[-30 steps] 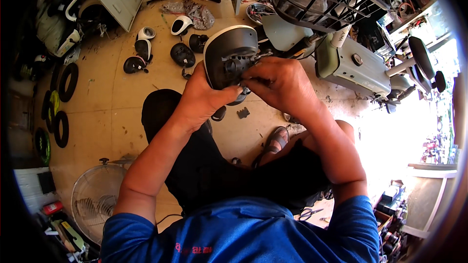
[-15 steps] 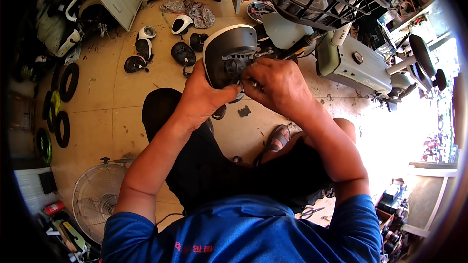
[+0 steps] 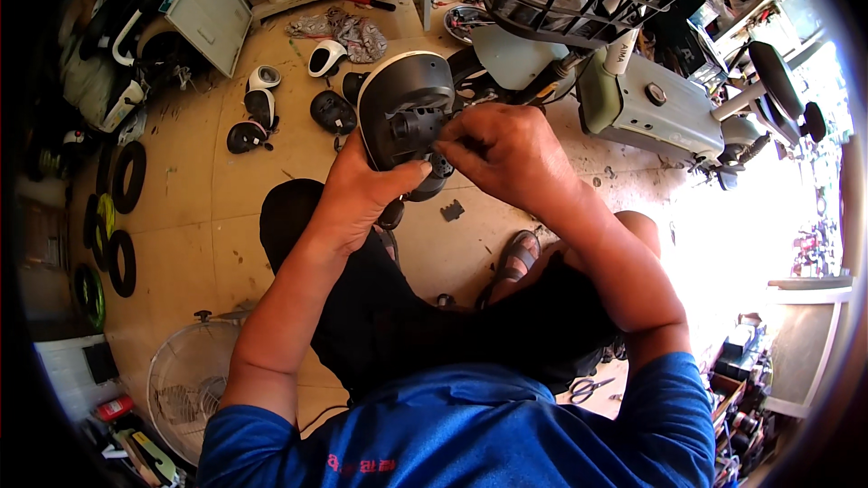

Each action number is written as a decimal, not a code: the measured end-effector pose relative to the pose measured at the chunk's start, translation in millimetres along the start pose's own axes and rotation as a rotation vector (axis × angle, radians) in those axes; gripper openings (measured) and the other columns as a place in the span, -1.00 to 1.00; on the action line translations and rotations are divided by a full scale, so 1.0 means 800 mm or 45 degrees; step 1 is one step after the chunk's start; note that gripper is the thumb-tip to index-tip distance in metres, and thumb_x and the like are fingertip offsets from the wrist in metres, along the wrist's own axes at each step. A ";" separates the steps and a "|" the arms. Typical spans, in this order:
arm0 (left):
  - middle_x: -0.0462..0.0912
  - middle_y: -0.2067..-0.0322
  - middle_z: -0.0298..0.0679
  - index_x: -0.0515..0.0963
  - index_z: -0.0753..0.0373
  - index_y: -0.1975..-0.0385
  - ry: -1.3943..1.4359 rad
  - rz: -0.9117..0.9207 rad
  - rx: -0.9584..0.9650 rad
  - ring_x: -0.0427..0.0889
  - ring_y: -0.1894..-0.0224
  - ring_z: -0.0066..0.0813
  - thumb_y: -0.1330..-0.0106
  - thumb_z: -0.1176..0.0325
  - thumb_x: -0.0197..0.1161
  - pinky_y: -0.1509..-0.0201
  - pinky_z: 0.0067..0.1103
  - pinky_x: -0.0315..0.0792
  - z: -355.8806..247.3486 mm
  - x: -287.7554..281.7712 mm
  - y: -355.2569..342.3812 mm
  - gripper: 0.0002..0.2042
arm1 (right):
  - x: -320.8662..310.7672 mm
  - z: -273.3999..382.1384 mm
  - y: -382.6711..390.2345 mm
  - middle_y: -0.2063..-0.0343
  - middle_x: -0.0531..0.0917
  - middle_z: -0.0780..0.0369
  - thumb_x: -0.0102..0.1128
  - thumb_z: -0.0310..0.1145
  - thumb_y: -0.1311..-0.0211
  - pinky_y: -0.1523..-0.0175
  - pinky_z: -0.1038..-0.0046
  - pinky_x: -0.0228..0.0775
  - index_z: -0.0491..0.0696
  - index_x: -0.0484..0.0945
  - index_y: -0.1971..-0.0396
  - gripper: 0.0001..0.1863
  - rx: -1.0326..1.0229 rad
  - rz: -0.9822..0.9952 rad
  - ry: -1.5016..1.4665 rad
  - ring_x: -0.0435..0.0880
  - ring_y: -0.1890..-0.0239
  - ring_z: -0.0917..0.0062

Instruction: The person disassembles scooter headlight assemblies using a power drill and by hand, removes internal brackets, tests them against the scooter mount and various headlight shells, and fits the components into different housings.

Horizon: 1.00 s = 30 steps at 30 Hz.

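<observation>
A black housing (image 3: 407, 90) with a pale rim is held up over my knees, its underside showing a moulded black fitting (image 3: 414, 126). My left hand (image 3: 362, 190) wraps around its lower left side, thumb along the bottom edge. At the right side of the fitting, my right hand (image 3: 506, 149) is closed with the fingertips pinched together. Whatever lies in that pinch is hidden. Just beneath the housing shows a dark rounded part (image 3: 429, 184), partly covered by my left thumb. A small black piece (image 3: 452, 210) lies on the floor below my hands.
Several white-and-black housings (image 3: 327, 58) and a black shell (image 3: 334, 112) lie on the tiled floor ahead. A scooter (image 3: 665, 104) with a wire basket (image 3: 579, 0) stands at the right. Tyres (image 3: 122, 262) lie left, near a fan (image 3: 185, 389). Scissors (image 3: 589, 389) lie by my right thigh.
The housing has shifted a little left and tilted slightly, showing more of the fitting. My right hand has turned a little, its fingers still closed by the fitting. The whole view has shifted slightly.
</observation>
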<state>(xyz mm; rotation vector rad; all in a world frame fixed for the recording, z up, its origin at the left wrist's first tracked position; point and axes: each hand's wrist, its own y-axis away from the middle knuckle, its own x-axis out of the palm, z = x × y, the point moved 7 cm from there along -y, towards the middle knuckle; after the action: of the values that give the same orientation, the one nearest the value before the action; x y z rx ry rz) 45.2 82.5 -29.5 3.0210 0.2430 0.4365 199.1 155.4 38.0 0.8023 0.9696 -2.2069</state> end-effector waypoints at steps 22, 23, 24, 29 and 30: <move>0.64 -0.08 -0.24 0.41 0.33 -0.26 -0.147 0.083 -0.012 0.63 -0.08 -0.51 -0.22 0.53 0.46 -0.24 -0.49 0.53 0.001 0.007 -0.003 -0.42 | 0.007 -0.003 -0.001 0.49 0.70 0.09 0.41 -0.32 -0.20 0.26 0.19 0.59 -0.10 0.69 0.42 -0.84 0.045 0.097 0.022 0.73 0.40 0.13; 0.64 -0.08 -0.24 0.40 0.33 -0.26 -0.171 0.065 -0.032 0.63 -0.08 -0.51 -0.21 0.53 0.45 -0.24 -0.49 0.53 0.002 0.006 -0.003 -0.41 | 0.009 -0.002 -0.001 0.49 0.70 0.09 0.41 -0.33 -0.18 0.26 0.20 0.60 -0.09 0.69 0.42 -0.86 0.034 0.110 0.017 0.74 0.40 0.14; 0.64 -0.08 -0.24 0.40 0.33 -0.26 -0.171 0.065 -0.033 0.63 -0.08 -0.51 -0.21 0.53 0.45 -0.24 -0.49 0.53 0.002 0.005 -0.003 -0.41 | 0.010 -0.002 0.000 0.48 0.70 0.10 0.41 -0.34 -0.16 0.26 0.20 0.60 -0.08 0.69 0.42 -0.87 0.025 0.123 0.012 0.74 0.39 0.15; 0.64 -0.06 -0.26 0.41 0.33 -0.24 -0.238 0.046 0.004 0.62 -0.06 -0.56 -0.20 0.52 0.43 -0.19 -0.53 0.53 0.007 0.001 -0.007 -0.43 | 0.016 0.005 0.004 0.50 0.67 0.14 0.40 -0.35 -0.15 0.29 0.20 0.60 -0.07 0.62 0.41 -0.86 -0.162 0.055 0.149 0.72 0.42 0.18; 0.64 -0.06 -0.26 0.41 0.33 -0.24 -0.240 0.044 0.005 0.62 -0.06 -0.56 -0.20 0.52 0.43 -0.19 -0.53 0.53 0.007 0.002 -0.007 -0.43 | 0.017 0.007 0.005 0.50 0.65 0.15 0.40 -0.35 -0.15 0.30 0.20 0.59 -0.07 0.59 0.41 -0.84 -0.177 0.052 0.192 0.71 0.42 0.19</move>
<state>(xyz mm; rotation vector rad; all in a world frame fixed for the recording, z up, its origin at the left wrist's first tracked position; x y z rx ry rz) 47.3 88.3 -34.6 3.0474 0.1785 0.1513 191.3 144.9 29.6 0.9251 1.1555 -2.0423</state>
